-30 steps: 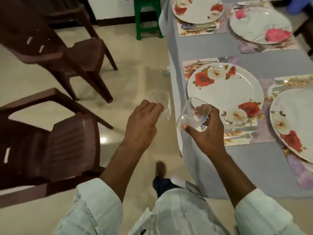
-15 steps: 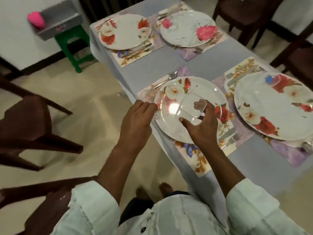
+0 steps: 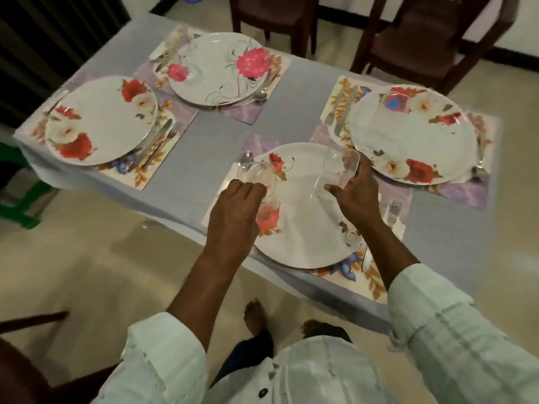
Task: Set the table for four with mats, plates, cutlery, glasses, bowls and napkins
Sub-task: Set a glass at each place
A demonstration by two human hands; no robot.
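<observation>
Pale tiled floor [image 3: 87, 258] lies open to the left of a grey-clothed table [image 3: 210, 135] set with four floral plates on mats. At the near edge, a person in a light shirt stands barefoot, both arms reaching over the nearest plate [image 3: 303, 223], which overhangs its mat [image 3: 350, 272] close to the table's edge. Left hand [image 3: 236, 208] curls its fingers round a clear glass [image 3: 256, 174] above the plate's far-left rim; right hand [image 3: 355, 193] grips a second glass [image 3: 339, 166], tilted, over the far-right rim. A fork [image 3: 392, 212] lies just right of that plate. Bare cloth runs between the place settings. Beyond, plates sit at left [image 3: 102, 121], far centre [image 3: 217, 68] and right [image 3: 414, 135], cutlery beside them. Brown chairs [image 3: 423, 39] stand past the far edge; a green stool [image 3: 14, 205] stands at left.
</observation>
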